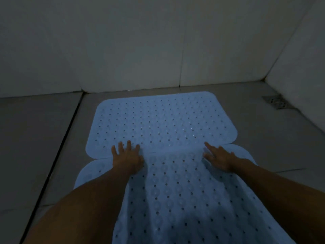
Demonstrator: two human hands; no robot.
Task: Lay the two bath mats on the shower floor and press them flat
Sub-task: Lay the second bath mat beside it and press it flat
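Hands flat, nothing gripped: left hand (pixel 127 158) lies palm down w/ fingers spread, right on the seam where the two mats meet, fingertips reaching onto the far mat (pixel 165 122). Right hand (pixel 219 159) also palm down, grip open, fingers stretched fwd and angled a bit inward, pressing the far end of the near mat (pixel 177 199) close to that same seam. Both forearms run back toward the camera, left one crossing the near mat's left edge, right one over its right side.

Near mat: pale blue, dotted w/ small holes and round bumps, its far edge overlapping the far mat's near edge. Surface betw. the hands looks slightly rippled, not fully flat; blur makes it hard to say how much.

Far mat: same pale blue, same hole pattern, rounded corners, lying flat on the shower floor (pixel 44 138), offset a little left of the near mat. Its far edge sits near the back wall (pixel 123 50), not touching it.

Floor is grey tile w/ a dark joint line running left of both mats. Drain (pixel 275 102) sits in the floor's right corner, beyond the far mat and well apart from it, beside the side wall (pixel 302 67). Light is dim.
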